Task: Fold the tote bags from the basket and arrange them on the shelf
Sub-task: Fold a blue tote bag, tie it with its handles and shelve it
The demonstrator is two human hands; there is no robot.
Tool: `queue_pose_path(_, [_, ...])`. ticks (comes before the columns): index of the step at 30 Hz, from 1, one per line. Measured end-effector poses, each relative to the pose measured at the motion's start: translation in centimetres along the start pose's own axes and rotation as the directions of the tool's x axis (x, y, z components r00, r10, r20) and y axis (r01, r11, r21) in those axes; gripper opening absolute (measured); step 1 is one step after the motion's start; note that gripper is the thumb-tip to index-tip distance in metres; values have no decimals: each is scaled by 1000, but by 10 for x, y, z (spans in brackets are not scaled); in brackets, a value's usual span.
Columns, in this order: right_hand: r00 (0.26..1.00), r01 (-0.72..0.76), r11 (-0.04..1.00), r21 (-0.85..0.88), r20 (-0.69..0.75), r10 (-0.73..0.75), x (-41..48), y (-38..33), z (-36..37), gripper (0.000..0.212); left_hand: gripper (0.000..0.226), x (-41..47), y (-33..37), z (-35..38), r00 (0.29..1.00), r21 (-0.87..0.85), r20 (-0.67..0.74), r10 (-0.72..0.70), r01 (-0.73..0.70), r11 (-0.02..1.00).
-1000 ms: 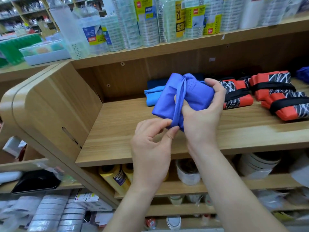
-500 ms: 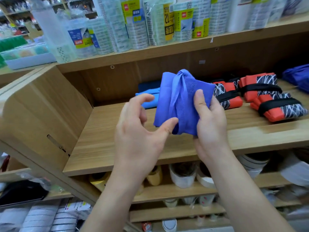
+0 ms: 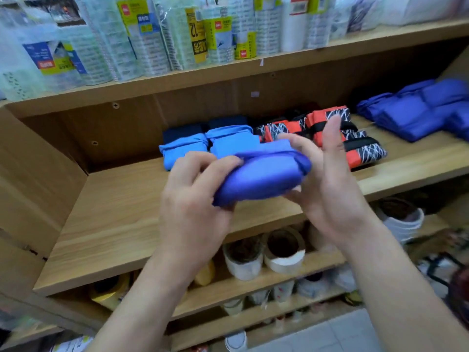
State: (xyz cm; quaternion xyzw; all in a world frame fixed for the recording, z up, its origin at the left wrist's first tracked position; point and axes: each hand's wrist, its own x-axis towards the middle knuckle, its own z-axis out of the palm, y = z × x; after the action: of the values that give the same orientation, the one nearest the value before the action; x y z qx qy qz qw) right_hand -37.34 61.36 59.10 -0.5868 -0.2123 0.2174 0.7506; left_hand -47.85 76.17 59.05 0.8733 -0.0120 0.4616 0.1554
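Note:
A folded blue-violet tote bag [image 3: 264, 177] lies flat between both hands above the wooden shelf board [image 3: 121, 224]. My left hand [image 3: 195, 199] grips its left end, fingers curled over the top. My right hand [image 3: 327, 179] cups its right end with the thumb on top and the fingers stretched upward. Behind them on the shelf sit light blue folded bags [image 3: 185, 149], dark navy ones [image 3: 182, 130], and red, black and white patterned bags [image 3: 355, 146]. No basket is in view.
A pile of royal blue bags [image 3: 416, 113] lies at the shelf's far right. Wrapped packs [image 3: 152, 34] fill the shelf above. Tape rolls [image 3: 284, 250] and cups stand on the lower shelf. The shelf's wooden side panel [image 3: 38, 179] rises at left.
The bag has turned from upright to lying flat. My left hand, apart from it before, now grips its left end. The view has moved closer and to the right.

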Motion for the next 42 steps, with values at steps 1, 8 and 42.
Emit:
queue_pose_path(1, [999,-30,999,42,36,29,-7,-6,-5,79,46,-3,-2,0,992,103,-17,124,-122,987])
queue_pose_path(8, [979,101,992,-79,-171,-113,-36,8,-18,67,52,-16,1,4,948,-247,252,196,-133,960])
queue_pose_path(42, [778,-121,814,-568,-564,-279,-72,-25,-352,42,54,95,179,302,683,-427,543,-488,725,540])
